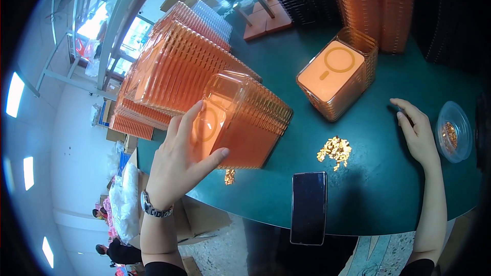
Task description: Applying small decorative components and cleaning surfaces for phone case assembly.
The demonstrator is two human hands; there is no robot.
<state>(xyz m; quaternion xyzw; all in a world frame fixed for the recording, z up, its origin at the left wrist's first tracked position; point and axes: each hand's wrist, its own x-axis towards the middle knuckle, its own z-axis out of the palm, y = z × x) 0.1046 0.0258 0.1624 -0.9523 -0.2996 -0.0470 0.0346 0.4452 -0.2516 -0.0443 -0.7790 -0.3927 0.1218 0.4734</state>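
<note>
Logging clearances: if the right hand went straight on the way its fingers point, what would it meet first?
The right hand would probably meet the right side of the standalone stack of clear orange cases, across some green tabletop; its height is unclear, so it might pass above.

Bright, cool light comes from ceiling lights (28,173) and blown-out windows (93,24) at left — glare glints on the orange plastic stack (248,130), a soft shadow darkens the green table (358,186) — while lines bend toward the black rim.
</note>
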